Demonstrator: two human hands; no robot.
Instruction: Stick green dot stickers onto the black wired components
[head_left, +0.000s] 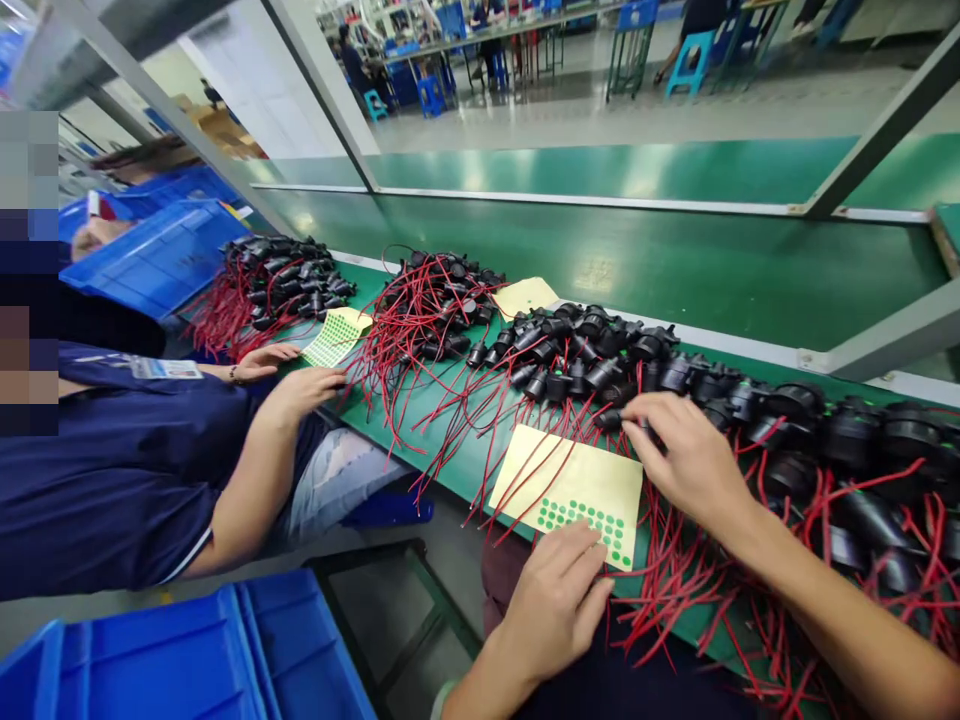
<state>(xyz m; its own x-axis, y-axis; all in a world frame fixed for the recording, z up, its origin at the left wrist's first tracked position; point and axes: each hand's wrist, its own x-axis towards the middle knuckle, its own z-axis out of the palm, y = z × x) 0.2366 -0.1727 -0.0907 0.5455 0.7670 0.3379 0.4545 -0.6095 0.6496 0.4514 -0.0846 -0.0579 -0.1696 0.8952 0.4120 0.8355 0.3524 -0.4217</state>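
Note:
My left hand [551, 605] lies over the lower edge of a pale yellow sheet [559, 460] with rows of round green stickers [574, 515]. Its fingertips rest among the stickers, and the thumb stands apart from them. Above the sheet's right corner, my right hand [686, 455] pinches the end of a small black cylindrical part [609, 420] between thumb and fingers. Its palm side is partly hidden. Around it lies a long pile of similar black parts [592, 345], with red wires [660, 560] trailing over the table's near edge.
A co-worker's hands [304, 390] are at another sticker sheet [334, 338] on the left, beside more wired black parts [289, 275]. Blue crates [150, 660] stand at lower left. Metal posts [877, 130] rise from the green bench [525, 240].

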